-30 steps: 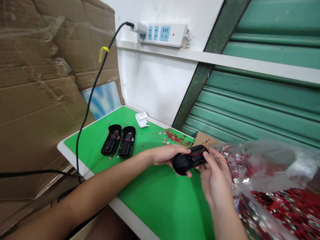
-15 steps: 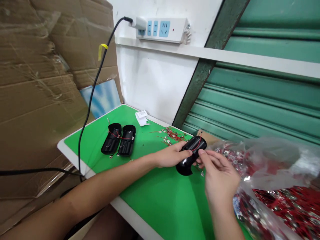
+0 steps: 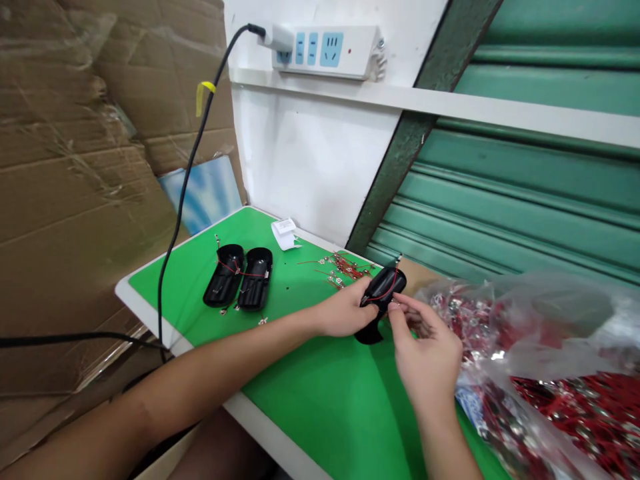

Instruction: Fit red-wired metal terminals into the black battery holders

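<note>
My left hand (image 3: 350,308) is closed round a black plastic housing (image 3: 389,283), holding it tilted above the green table. A thin red wire (image 3: 393,283) runs across the housing, with a small metal end sticking up past its far edge. My right hand (image 3: 425,340) is at the housing's right side, thumb and forefinger pinched together; a tiny metal piece seems to show at the fingertips, too small to make out. Two more black housings (image 3: 224,277) lie side by side on the left of the table, with red wires across them.
Loose red wires with metal contacts (image 3: 347,267) lie on the green table (image 3: 305,393) near the wall. A curled white label (image 3: 285,233) is behind them. Plastic bags of red wired parts (image 3: 575,400) fill the right side. A black cable (image 3: 193,153) hangs at left from a power strip (image 3: 327,52).
The held housing has turned slightly and shifted a little left. My right hand has moved left with it, its fingertips staying by the housing's edge.
</note>
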{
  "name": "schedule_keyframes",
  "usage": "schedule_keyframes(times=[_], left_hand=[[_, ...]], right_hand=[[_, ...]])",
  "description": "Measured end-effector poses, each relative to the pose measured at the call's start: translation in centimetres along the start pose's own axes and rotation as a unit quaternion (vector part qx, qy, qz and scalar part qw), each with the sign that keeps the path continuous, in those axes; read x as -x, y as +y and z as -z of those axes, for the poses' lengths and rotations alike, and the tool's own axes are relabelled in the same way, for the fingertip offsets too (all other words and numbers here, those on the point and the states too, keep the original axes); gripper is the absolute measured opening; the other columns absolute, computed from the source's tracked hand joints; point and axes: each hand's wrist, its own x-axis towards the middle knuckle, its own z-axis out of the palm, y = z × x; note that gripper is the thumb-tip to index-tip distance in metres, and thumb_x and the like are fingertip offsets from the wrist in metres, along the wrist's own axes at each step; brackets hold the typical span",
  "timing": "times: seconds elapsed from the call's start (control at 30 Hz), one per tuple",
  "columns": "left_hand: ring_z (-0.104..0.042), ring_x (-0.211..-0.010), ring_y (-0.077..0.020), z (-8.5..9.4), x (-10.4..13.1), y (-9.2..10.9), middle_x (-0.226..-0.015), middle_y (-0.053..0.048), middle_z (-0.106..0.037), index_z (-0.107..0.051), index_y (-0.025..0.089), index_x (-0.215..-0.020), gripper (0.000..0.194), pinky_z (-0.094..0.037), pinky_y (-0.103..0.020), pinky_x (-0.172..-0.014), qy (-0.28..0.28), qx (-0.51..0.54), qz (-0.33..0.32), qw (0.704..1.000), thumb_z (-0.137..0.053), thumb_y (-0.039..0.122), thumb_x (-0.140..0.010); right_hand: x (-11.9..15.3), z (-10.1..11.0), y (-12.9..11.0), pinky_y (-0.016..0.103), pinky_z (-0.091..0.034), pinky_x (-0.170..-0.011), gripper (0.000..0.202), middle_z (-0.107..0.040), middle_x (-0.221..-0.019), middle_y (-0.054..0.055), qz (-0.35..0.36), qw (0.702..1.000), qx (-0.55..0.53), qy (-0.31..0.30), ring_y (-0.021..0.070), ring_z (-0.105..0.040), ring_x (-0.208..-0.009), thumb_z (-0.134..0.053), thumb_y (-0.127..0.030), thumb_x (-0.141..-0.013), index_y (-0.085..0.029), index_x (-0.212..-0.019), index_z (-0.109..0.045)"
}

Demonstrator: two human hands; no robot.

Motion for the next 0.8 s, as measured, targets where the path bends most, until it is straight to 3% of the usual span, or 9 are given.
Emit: schedule_keyframes(times=[0.1,0.2,0.37,0.53,0.63,0.8], left_hand=[[-0.051,-0.094,-0.0153,-0.2,0.3,0.3,-0.101,-0.003,-0.055,-0.053,0.014,-0.114,0.024,-0.046,-0.027,-0.088,0.003,-0.058,-0.039,0.998,-0.055,0.012,-0.090],[-0.050,-0.090,-0.0153,-0.1,0.4,0.5,-0.098,-0.003,-0.053,-0.051,0.016,-0.110,0.020,-0.045,-0.027,-0.084,0.007,-0.080,-0.057,0.995,-0.054,0.013,-0.090],[-0.051,-0.090,-0.0146,0.0,0.3,0.5,-0.098,-0.001,-0.054,-0.051,0.016,-0.112,0.022,-0.045,-0.026,-0.085,0.020,-0.056,-0.058,0.997,-0.052,0.013,-0.090],[-0.053,-0.093,-0.0166,-0.1,0.4,0.3,-0.101,-0.004,-0.056,-0.051,0.016,-0.108,0.019,-0.046,-0.027,-0.085,0.040,-0.101,-0.079,0.991,-0.052,0.014,-0.089],[-0.053,-0.094,-0.0177,-0.3,0.4,0.4,-0.102,-0.005,-0.056,-0.052,0.016,-0.106,0.013,-0.048,-0.029,-0.087,0.021,-0.107,-0.077,0.991,-0.053,0.019,-0.093],[-0.053,-0.095,-0.0176,-0.5,0.4,0.5,-0.100,-0.005,-0.056,-0.053,0.016,-0.105,0.010,-0.048,-0.030,-0.089,-0.009,-0.074,-0.066,0.995,-0.048,0.022,-0.099]], right_hand=[[0.1,-0.1,-0.3,0.033,-0.052,-0.070,0.034,-0.074,-0.085,0.007,0.001,1.000,-0.007,-0.007,0.0174,-0.064,-0.071,-0.075,-0.046,-0.081,-0.018,-0.099,-0.083],[0.0,-0.1,-0.6,0.031,-0.049,-0.065,0.040,-0.073,-0.084,0.006,-0.061,0.995,-0.072,-0.032,0.0166,-0.061,-0.069,-0.079,-0.050,-0.076,-0.018,-0.100,-0.083],[-0.3,0.0,-0.8,0.027,-0.038,-0.059,0.054,-0.063,-0.069,0.001,-0.169,0.966,-0.185,-0.066,0.0126,-0.048,-0.064,-0.088,-0.056,-0.067,-0.019,-0.106,-0.084],[-0.6,0.1,-0.8,0.027,-0.040,-0.059,0.055,-0.064,-0.073,0.001,-0.222,0.936,-0.250,-0.108,0.0132,-0.049,-0.065,-0.092,-0.053,-0.060,-0.020,-0.104,-0.083],[-0.4,0.0,-1.1,0.028,-0.042,-0.063,0.047,-0.069,-0.078,0.003,-0.185,0.953,-0.214,-0.104,0.0143,-0.052,-0.068,-0.089,-0.054,-0.065,-0.021,-0.099,-0.082],[-0.2,0.1,-1.3,0.032,-0.052,-0.076,0.033,-0.073,-0.096,0.007,-0.029,0.987,-0.100,-0.126,0.0191,-0.064,-0.086,-0.079,-0.052,-0.082,-0.021,-0.094,-0.080]])
